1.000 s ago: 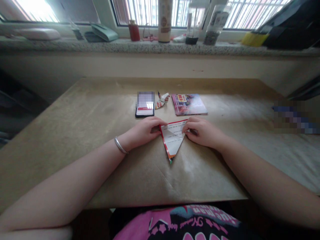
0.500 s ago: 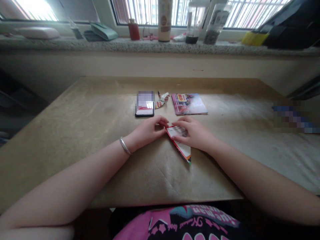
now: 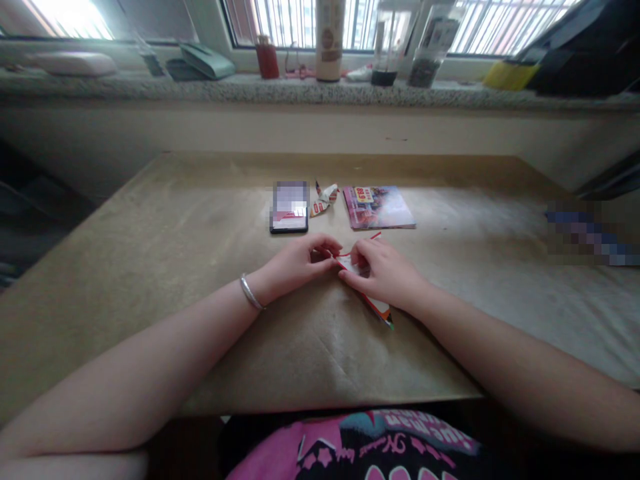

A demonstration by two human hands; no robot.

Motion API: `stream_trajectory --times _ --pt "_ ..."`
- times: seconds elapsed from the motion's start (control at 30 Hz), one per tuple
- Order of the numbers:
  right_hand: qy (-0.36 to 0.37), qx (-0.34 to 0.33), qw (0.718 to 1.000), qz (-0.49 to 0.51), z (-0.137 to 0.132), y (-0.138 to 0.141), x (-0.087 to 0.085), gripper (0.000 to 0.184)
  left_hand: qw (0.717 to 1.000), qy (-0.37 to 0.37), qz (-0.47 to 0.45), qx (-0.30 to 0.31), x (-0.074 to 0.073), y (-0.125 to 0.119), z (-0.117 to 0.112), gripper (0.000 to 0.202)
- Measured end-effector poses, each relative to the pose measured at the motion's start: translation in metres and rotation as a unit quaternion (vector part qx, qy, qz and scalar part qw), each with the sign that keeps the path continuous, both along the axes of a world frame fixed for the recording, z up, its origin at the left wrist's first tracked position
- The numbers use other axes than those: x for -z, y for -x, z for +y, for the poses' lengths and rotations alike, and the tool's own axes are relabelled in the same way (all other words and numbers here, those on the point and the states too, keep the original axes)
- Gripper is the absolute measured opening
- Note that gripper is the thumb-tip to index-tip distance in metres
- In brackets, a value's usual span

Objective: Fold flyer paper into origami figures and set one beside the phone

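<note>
A folded sheet of paper (image 3: pixel 376 305), white with red edges and an orange and green corner, lies on the table in front of me. My left hand (image 3: pixel 316 255) pinches its left tip between thumb and fingers. Over the middle of the sheet rests my right hand (image 3: pixel 383 270), its fingers curled and thumb pressed on the paper, hiding much of it. Just beyond my hands sits a small folded paper figure (image 3: pixel 325 200) with a printed pattern. A phone (image 3: pixel 289 208) lies to its left, and a stack of colourful printed leaflets (image 3: pixel 379 207) to its right.
The table (image 3: pixel 200 220) has a tan, slightly wrinkled cover. A blurred bluish item (image 3: pixel 593 237) lies at its right side. Behind, a stone windowsill (image 3: pixel 280 92) bears a red bottle (image 3: pixel 267 58), a tall cylinder (image 3: pixel 329 43), clear containers (image 3: pixel 387 50) and a green case (image 3: pixel 207 61).
My right hand has curled its fingers and moved slightly down over the paper. The sheet's lower corner has shifted right, and a red edge now shows above my right hand. My left hand has barely moved.
</note>
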State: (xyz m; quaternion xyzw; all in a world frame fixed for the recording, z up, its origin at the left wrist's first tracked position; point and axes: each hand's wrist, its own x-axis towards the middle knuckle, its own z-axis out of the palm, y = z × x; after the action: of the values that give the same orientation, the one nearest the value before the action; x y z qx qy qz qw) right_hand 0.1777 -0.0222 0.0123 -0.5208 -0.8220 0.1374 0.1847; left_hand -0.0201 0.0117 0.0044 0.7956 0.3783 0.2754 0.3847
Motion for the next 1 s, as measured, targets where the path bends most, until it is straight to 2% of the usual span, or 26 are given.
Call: stream_trajectory --times 0.23,0.33,0.43,0.5,0.67,0.77,0.87,1.0 --pt "-0.001 -0.002 1.0 0.022 0.0 -0.003 -0.002 0.024 1.0 -0.024 0.006 0.007 0.004 0.002 0.001 0.022" --pt "0.002 0.019 1.0 0.023 -0.001 -0.007 -0.005 0.021 0.988 -0.13 0.083 0.001 0.004 0.005 0.003 0.015" --pt "0.019 0.043 0.998 0.043 -0.001 -0.011 -0.007 0.021 0.933 -0.295 0.195 0.061 0.001 0.006 0.005 0.014" --pt "0.023 0.05 0.997 0.061 0.001 -0.013 -0.006 0.021 0.9 -0.362 0.223 0.092 -0.001 0.005 0.005 0.018" --pt "0.019 0.054 0.993 0.104 0.003 -0.016 -0.002 0.02 0.836 -0.444 0.293 0.134 -0.008 0.004 0.002 0.018" --pt "-0.004 0.06 0.989 0.134 0.002 -0.017 -0.003 0.02 0.809 -0.47 0.331 0.12 -0.012 0.005 -0.001 0.018" --pt "-0.022 0.057 0.982 0.177 0.0 -0.018 -0.002 0.021 0.801 -0.49 0.325 0.114 -0.016 0.009 -0.002 0.021" --pt "-0.022 0.08 0.963 0.256 0.002 -0.021 0.004 0.015 0.82 -0.486 0.249 0.17 -0.019 0.018 0.003 0.021"
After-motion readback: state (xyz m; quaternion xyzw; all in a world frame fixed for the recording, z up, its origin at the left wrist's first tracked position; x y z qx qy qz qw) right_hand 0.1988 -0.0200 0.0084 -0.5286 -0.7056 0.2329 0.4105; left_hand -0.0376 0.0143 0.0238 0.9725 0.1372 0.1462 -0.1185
